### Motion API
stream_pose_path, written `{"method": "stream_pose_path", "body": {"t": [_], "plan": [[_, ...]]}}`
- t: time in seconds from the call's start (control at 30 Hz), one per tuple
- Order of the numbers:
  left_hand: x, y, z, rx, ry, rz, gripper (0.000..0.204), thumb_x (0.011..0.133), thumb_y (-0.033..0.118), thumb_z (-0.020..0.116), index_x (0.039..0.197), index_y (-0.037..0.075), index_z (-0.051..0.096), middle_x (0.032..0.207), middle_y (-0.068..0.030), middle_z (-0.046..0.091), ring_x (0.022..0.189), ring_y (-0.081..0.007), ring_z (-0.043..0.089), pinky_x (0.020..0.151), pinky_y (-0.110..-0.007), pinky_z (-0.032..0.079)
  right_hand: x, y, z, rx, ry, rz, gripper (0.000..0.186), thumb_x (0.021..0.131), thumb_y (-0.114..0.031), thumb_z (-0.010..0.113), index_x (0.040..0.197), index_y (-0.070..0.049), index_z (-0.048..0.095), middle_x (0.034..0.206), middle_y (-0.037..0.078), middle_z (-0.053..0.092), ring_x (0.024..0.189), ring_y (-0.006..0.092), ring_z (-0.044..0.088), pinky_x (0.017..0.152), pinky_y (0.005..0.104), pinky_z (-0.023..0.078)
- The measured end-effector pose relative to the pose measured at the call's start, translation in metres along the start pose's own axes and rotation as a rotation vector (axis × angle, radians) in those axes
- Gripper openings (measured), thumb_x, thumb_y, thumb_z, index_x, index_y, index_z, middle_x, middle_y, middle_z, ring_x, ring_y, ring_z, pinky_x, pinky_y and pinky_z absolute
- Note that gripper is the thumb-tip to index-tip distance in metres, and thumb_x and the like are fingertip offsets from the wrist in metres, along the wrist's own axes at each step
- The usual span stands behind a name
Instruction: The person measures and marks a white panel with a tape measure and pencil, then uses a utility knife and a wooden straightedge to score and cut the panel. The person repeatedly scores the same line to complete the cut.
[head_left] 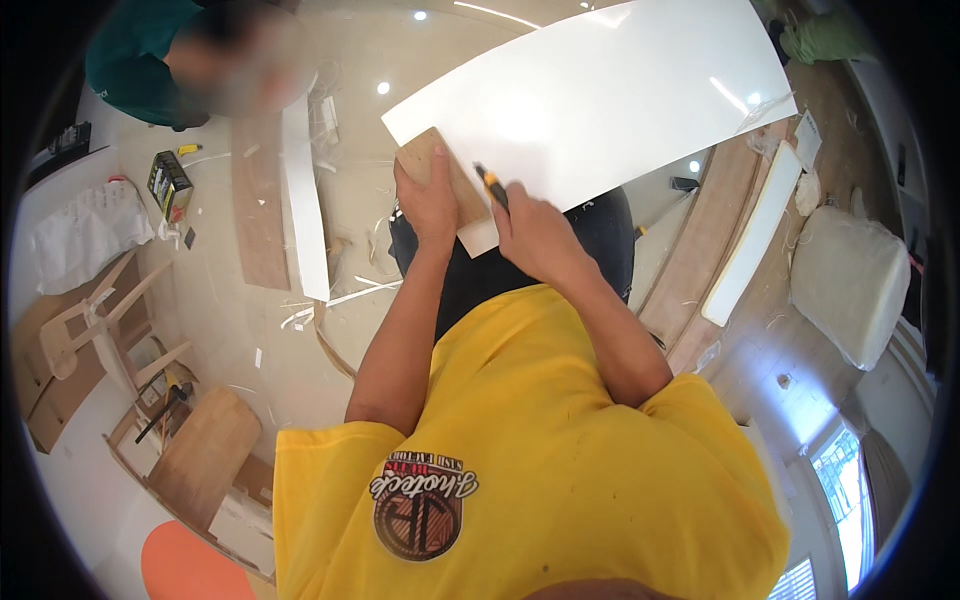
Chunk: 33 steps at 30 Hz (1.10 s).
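A large glossy white panel (600, 85) extends from over my lap toward the far right. Along its near left end lies a flat wooden block (462, 197), pressed against the panel by my left hand (430, 208). My left thumb rests on top of the wood and the other fingers wrap its left edge. Closed around a black and yellow utility knife (491, 186), my right hand (538, 235) is just to the right of the block. The knife's tip points away from me, over the white surface; I cannot tell whether the blade touches it.
A person in a dark green top (138, 65) works at the far left. Long boards (262, 205) and white strips (303, 190) lie on the floor at left, more boards (690, 250) at right. A wooden stool (110, 325) and a wrapped cushion (850, 285) stand toward the sides.
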<state>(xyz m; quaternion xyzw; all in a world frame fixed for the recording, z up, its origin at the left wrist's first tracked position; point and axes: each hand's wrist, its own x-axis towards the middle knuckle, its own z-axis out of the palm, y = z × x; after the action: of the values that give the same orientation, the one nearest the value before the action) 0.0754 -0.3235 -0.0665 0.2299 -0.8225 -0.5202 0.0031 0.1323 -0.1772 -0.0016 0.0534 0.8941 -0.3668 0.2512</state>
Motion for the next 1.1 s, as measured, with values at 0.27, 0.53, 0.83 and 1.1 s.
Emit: {"method": "stream_pose_path", "body": {"t": [0.27, 0.53, 0.83, 1.1], "plan": [[0.002, 0.0, -0.001, 0.006, -0.011, -0.014, 0.063, 0.094, 0.037, 0.074, 0.137, -0.006, 0.055, 0.124, -0.0251, 0.068, 0.114, -0.0365, 0.067, 0.1, -0.042, 0.05, 0.063, -0.019, 0.001, -0.049, 0.02, -0.059, 0.03, 0.106, -0.027, 0.049, 0.104, 0.002, 0.055, 0.082, 0.025, 0.071, 0.08, 0.0434, 0.071, 0.074, 0.0535, 0.055], [0.002, -0.006, -0.001, 0.0, -0.005, -0.011, 0.061, 0.095, 0.038, 0.073, 0.134, -0.006, 0.057, 0.121, -0.0252, 0.069, 0.111, -0.0356, 0.068, 0.097, -0.041, 0.051, 0.069, -0.026, -0.001, -0.064, -0.041, -0.012, 0.031, 0.105, -0.028, 0.048, 0.107, 0.003, 0.056, 0.086, 0.026, 0.072, 0.084, 0.0419, 0.072, 0.078, 0.0513, 0.057], [0.004, -0.009, 0.002, 0.071, 0.045, 0.082, 0.054, 0.097, 0.037, 0.073, 0.129, -0.005, 0.062, 0.116, -0.0237, 0.072, 0.105, -0.0324, 0.07, 0.093, -0.04, 0.053, 0.075, -0.035, -0.011, -0.101, -0.103, 0.045, 0.029, 0.097, -0.025, 0.058, 0.107, 0.002, 0.059, 0.093, 0.024, 0.074, 0.09, 0.0394, 0.075, 0.083, 0.0492, 0.058], [0.003, -0.01, 0.001, 0.019, -0.01, 0.01, 0.069, 0.094, 0.039, 0.075, 0.138, -0.008, 0.053, 0.124, -0.027, 0.067, 0.114, -0.0378, 0.066, 0.099, -0.043, 0.051, 0.032, -0.016, -0.001, -0.119, -0.145, 0.058, 0.024, 0.097, -0.018, 0.056, 0.107, 0.003, 0.058, 0.093, 0.026, 0.074, 0.09, 0.042, 0.073, 0.082, 0.0506, 0.057]]}}
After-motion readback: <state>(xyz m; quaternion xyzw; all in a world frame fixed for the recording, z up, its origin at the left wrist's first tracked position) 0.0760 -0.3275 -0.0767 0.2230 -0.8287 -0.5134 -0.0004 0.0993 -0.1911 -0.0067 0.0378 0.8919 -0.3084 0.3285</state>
